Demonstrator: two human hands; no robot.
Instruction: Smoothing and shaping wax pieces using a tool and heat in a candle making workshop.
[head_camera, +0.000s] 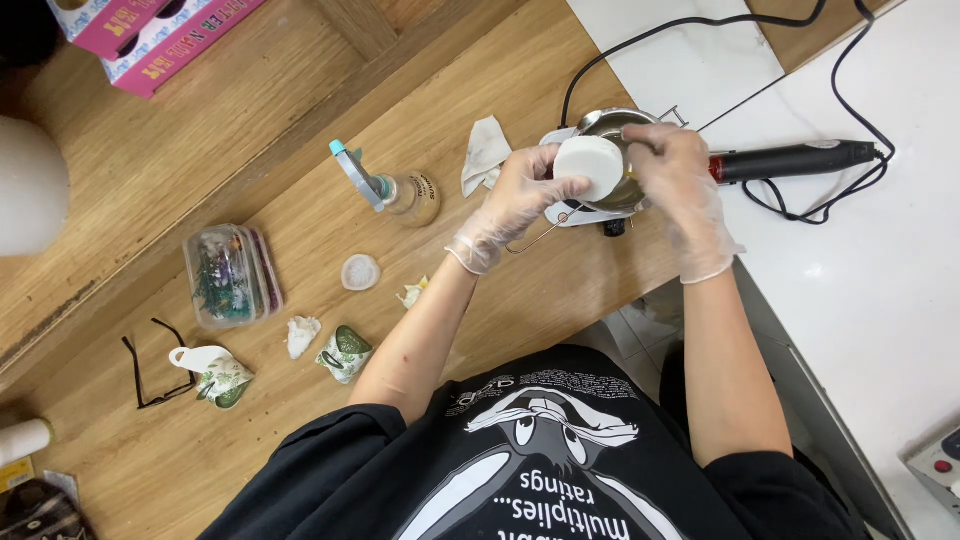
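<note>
Left hand (515, 200) fingers closed round white block (590, 165); right hand (675, 175) steadying it above pot (610, 125). Risk: gloved grip slips, block drops, splashing.

Two gloved hands (515, 200) (675, 175), one white puck (590, 165)

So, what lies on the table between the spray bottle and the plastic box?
In the head view, a small round clear lid lies on the wood between the spray bottle and the plastic box; otherwise that stretch is bare.
</note>
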